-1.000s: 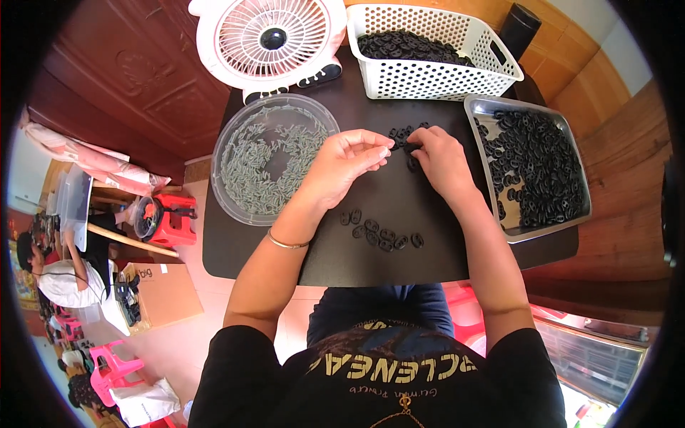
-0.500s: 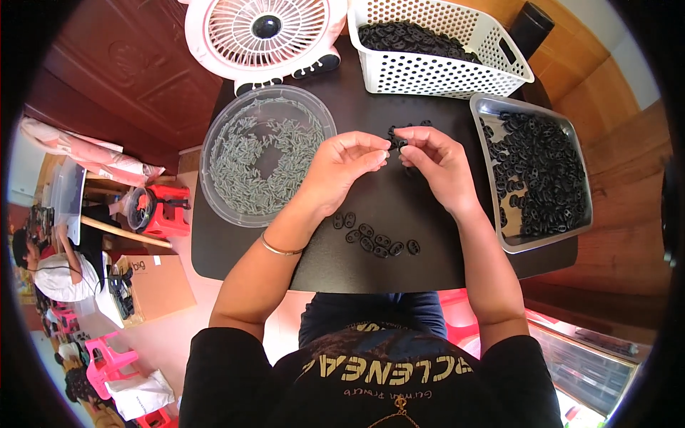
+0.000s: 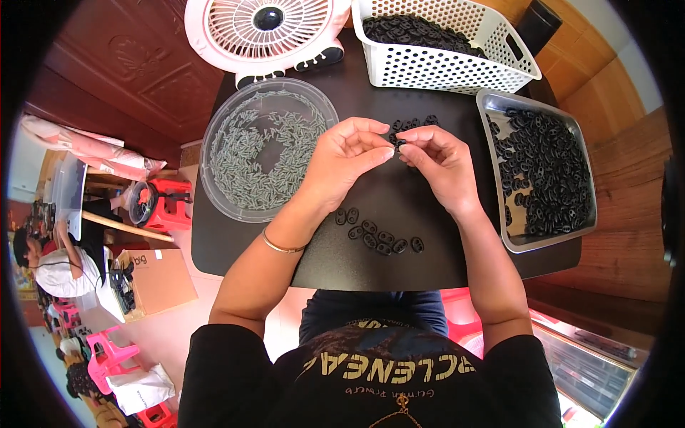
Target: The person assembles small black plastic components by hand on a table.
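Observation:
My left hand [image 3: 347, 158] and my right hand [image 3: 441, 162] meet over the middle of a black table [image 3: 428, 250]. Their fingertips pinch a small black oval part [image 3: 397, 143] between them. Just behind the fingers lies a small heap of the same black parts [image 3: 414, 124]. A row of several finished-looking black parts [image 3: 378, 235] lies on the table near my left wrist. A round clear dish [image 3: 265, 146] of thin grey pins sits left of my left hand.
A metal tray [image 3: 540, 171] of black parts stands at the right. A white perforated basket [image 3: 446, 43] with more black parts and a pink-white fan [image 3: 267, 25] stand at the back. Another person [image 3: 53, 260] sits at far left, beside red and pink stools and a cardboard box.
Both hands have stayed together at the table's middle, fingers shifting slightly on the small part. The view has tilted a little, so the fan and basket sit higher in the picture.

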The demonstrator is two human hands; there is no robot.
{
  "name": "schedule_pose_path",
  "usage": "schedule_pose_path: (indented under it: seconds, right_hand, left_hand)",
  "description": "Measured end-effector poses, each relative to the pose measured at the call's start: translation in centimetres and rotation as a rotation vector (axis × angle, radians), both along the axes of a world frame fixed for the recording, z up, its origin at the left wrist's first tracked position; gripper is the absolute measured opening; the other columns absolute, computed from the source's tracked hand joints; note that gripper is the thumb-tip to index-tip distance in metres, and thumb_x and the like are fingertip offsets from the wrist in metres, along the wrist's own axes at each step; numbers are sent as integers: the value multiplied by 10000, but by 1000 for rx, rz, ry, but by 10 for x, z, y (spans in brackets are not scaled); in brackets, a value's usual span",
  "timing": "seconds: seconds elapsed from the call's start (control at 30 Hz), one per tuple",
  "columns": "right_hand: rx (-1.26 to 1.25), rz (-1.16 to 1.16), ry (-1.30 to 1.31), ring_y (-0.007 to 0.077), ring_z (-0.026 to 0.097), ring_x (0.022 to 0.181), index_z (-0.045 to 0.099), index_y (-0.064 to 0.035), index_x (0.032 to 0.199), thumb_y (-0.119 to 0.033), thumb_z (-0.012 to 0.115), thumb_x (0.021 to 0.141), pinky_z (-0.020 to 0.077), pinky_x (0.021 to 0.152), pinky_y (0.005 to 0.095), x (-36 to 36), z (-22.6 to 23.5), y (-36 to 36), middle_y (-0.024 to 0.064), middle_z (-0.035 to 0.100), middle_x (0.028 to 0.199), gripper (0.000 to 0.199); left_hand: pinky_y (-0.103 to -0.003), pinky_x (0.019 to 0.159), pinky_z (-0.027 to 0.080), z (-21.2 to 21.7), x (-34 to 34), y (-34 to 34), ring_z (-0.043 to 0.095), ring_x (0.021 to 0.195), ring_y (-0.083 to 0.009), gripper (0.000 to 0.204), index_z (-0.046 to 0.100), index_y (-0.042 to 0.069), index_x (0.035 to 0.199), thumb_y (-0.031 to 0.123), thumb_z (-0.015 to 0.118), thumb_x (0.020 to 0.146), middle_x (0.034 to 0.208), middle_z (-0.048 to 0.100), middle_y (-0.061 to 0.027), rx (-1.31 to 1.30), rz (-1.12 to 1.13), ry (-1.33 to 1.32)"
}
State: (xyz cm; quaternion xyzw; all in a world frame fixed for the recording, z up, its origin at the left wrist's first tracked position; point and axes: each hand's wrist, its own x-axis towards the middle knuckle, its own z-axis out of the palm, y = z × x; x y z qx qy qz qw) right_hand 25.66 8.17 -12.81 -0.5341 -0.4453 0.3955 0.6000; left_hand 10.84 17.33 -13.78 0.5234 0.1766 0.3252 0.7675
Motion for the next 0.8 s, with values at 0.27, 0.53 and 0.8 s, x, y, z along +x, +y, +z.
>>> schedule_pose_path:
  seconds: [0.27, 0.53, 0.8]
  right_hand:
    - [4, -45, -100, 36, 558, 735, 627, -21, 910, 4, 605, 789, 453, 665, 185, -2, -1, -1, 3, 613, 796, 125]
    - [-30, -19, -64, 25, 534, 669, 624, -20, 875, -15, 609, 794, 440, 612, 179, -1, -4, 0, 1, 614, 757, 82]
    - [35, -47, 45, 46, 554, 715, 612, -26, 887, -13, 603, 803, 452, 628, 187, 0, -5, 2, 1, 609, 793, 86]
  left_hand:
    - [-207, 689, 468, -1, 0, 1, 571, 743, -88, 278, 543, 13, 998, -46, 634, 742, 799, 611, -52, 17, 7, 16]
    - [-188, 654, 464, 7, 1, -7, 572, 726, -67, 301, 539, 8, 1024, -50, 631, 744, 781, 617, -47, 196, 77, 98]
    - [-202, 639, 457, 4, 4, -5, 561, 715, -72, 186, 541, 5, 965, 42, 615, 798, 767, 601, -42, 163, 85, 30]
